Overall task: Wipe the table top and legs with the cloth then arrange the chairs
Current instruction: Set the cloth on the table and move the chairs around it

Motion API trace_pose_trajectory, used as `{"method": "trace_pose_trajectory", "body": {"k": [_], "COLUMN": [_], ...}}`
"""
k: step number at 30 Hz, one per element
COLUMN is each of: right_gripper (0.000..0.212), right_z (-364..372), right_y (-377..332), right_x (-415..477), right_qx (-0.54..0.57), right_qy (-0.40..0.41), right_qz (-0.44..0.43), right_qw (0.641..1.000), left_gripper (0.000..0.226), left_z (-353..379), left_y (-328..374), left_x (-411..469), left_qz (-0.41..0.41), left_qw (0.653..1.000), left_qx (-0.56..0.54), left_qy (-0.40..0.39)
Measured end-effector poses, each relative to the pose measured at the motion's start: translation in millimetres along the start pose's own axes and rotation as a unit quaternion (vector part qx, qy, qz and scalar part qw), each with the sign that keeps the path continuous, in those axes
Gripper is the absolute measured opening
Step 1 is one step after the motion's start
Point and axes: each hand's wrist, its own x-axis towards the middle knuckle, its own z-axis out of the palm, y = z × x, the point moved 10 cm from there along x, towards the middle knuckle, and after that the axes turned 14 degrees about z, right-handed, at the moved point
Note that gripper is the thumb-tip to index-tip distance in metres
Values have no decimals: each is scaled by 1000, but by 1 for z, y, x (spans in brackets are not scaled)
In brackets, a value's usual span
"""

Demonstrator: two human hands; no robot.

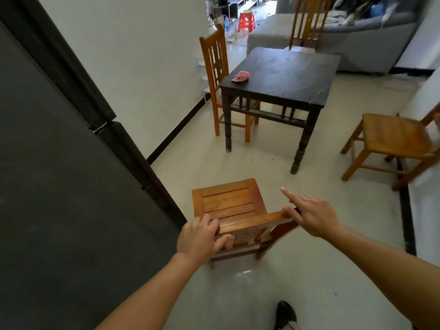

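Dark surface point(285, 75) stands mid-room, nothing on it but the cloth. Top looks uniformly matte; can't tell from here whether it or the legs point(302, 146) are wiped.

Four chairs:
- Left chair point(214, 55) is tucked against the surface's left side, looks placed.
- Far chair point(304, 41) sits at the far edge, close in (its seat mostly hidden).
- Right chair point(395, 134) is well apart from the surface and angled off, not arranged.
- Near chair point(228, 203) is in hand, well short of the near edge, seat toward the surface.

Pink cloth point(241, 76) lies bunched on the near-left corner of the surface, touched by neither hand, so wiping is probably finished (a guess).

Left hand point(198, 236) grips the left end of the near chair's top rail, fingers curled over it. Right hand point(314, 214) is at the rail's right end, index finger straight and pointing forward; can't tell if the other fingers hold the rail.

Judged stage: arranging chairs. Left to do: bring the near chair in, straighten the right one.
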Motion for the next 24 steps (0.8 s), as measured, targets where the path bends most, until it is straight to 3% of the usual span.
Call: {"method": "trace_pose_trajectory", "body": {"k": [8, 15, 24], "right_gripper": [104, 104, 104], "right_z": [-11, -8, 12], "right_y": [73, 125, 161], "right_x": [36, 77, 168], "right_qx": [-11, -6, -23], "right_qy": [18, 34, 12], "right_qz": [91, 111, 139], "right_qw": [996, 993, 990], "left_gripper": [51, 56, 69], "left_z": [-28, -32, -32], "left_y": [-3, 5, -39], "left_x": [102, 191, 310], "left_qz": [53, 153, 176], "left_qw": [997, 981, 978], "left_qx": [44, 92, 90], "left_qy": [34, 78, 65]}}
